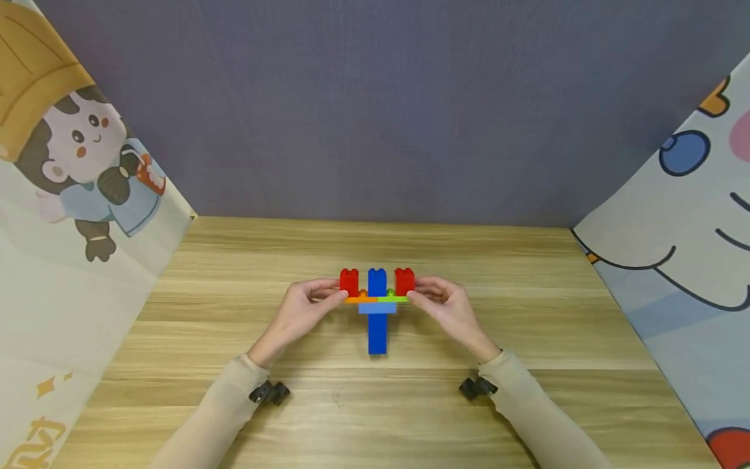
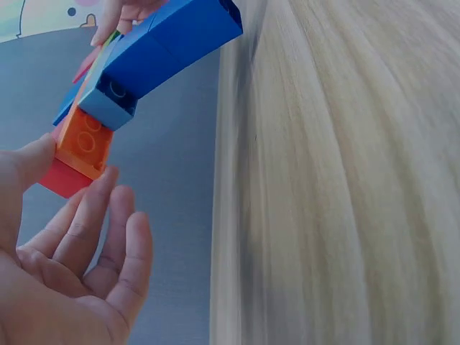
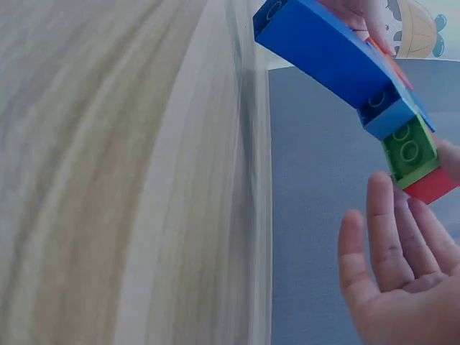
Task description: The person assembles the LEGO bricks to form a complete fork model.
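A structure of toy building bricks is held between both hands. Its blue stem (image 1: 377,334) carries a light blue brick (image 1: 377,308). Above that, an orange plate (image 2: 85,136) and a green plate (image 3: 411,149) spread to the sides. A blue brick (image 1: 377,282) stands mid-top, between a left red brick (image 1: 348,283) and a right red brick (image 1: 405,282). My left hand (image 1: 305,309) pinches the orange end with its red brick. My right hand (image 1: 448,309) pinches the green end with its red brick. The stem's hollow underside shows in the right wrist view, off the table.
The wooden table (image 1: 234,260) spreads beneath the hands. A grey-blue panel (image 1: 375,111) rises along its back edge. Cartoon-printed side panels flank it, left (image 1: 35,286) and right (image 1: 644,221). Each sleeve cuff has a small black wrist device.
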Demonstrator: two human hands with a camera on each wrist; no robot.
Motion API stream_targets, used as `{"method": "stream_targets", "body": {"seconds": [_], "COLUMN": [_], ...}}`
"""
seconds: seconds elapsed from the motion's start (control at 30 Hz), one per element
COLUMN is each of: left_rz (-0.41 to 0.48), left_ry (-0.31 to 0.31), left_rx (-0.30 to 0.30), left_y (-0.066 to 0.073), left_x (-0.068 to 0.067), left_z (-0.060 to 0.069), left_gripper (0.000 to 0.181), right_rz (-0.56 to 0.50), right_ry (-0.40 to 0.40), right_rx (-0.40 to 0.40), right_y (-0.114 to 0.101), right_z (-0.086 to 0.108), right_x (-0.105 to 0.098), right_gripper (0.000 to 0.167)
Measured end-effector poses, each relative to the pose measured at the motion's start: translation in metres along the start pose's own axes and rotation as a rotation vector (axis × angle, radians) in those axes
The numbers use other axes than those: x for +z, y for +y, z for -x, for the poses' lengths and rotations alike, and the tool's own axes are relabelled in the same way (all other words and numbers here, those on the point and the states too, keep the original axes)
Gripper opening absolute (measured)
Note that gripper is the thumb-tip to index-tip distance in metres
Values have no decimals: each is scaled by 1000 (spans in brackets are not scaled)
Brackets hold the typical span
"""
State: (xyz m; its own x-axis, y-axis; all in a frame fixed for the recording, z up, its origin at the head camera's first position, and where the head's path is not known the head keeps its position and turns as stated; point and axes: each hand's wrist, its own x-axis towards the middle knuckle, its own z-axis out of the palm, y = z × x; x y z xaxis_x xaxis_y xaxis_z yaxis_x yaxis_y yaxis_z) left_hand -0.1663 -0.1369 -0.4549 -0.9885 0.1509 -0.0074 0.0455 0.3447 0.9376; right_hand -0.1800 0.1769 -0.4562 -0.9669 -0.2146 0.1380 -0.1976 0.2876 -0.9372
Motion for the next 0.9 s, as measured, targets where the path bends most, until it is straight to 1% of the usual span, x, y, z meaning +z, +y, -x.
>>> {"method": "stream_targets", "body": {"seconds": [0.13,0.23,0.43,0.57,0.67,0.8,0.9], "left_rz": [5,20,58,90,104,107,104], "left_ry": [-14,-27,-40,-43,-31,-32,-53], "left_rx": [-60,-96,-131,-156,-179,-190,-182], "left_y": [0,-2,-9,-11,-12,-14,-16], "left_x": [2,4,6,8,10,12,13], "left_z": [-3,-6,-16,-23,-28,-34,-37], "left_gripper": [48,51,53,51,49,50,51], "right_rz": [1,-4,20,-2,-15,-14,2], "right_ry": [13,9,-7,-38,-56,-62,-69], "right_rx": [61,103,183,218,246,284,296], "right_y": [3,5,8,11,13,14,14], "right_z": [-2,-3,-6,-10,-13,-17,-20], "right_x": [1,1,0,-1,0,1,2], "right_gripper": [32,34,42,46,50,52,52]}}
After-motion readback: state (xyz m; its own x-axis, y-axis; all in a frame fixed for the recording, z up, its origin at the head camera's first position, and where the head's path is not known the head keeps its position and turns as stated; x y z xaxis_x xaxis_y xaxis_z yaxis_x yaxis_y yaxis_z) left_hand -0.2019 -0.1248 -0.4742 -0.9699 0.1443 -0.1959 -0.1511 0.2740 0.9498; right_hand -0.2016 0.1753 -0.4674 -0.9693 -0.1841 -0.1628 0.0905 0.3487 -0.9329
